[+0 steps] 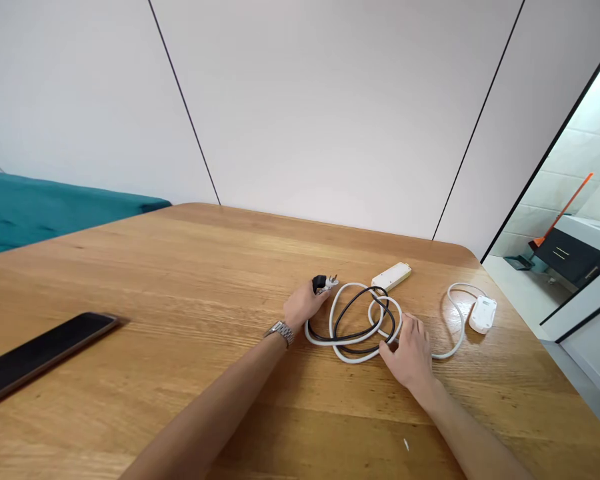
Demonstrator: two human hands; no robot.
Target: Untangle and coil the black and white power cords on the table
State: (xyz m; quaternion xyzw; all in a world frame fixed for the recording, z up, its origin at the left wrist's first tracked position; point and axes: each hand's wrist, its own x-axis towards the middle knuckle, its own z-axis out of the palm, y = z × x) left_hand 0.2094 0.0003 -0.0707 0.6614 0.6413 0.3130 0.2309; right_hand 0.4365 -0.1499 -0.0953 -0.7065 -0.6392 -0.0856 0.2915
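A tangle of black and white cables [356,325] lies coiled on the wooden table [180,267]. My left hand [304,304], with a metal watch on the wrist, is closed on a black plug [323,283] at the coil's left end. My right hand [411,350] rests on the coil's right side, fingers curled onto the cables. A white power strip [391,275] lies just behind the coil. A white plug block [483,314] sits to the right at the end of a white cord.
A dark phone or tablet [40,354] lies flat at the table's left edge. A teal cushion [40,207] is behind the table at left. White wall panels rise behind. At right, a doorway shows a tiled room with an orange-handled tool [560,215].
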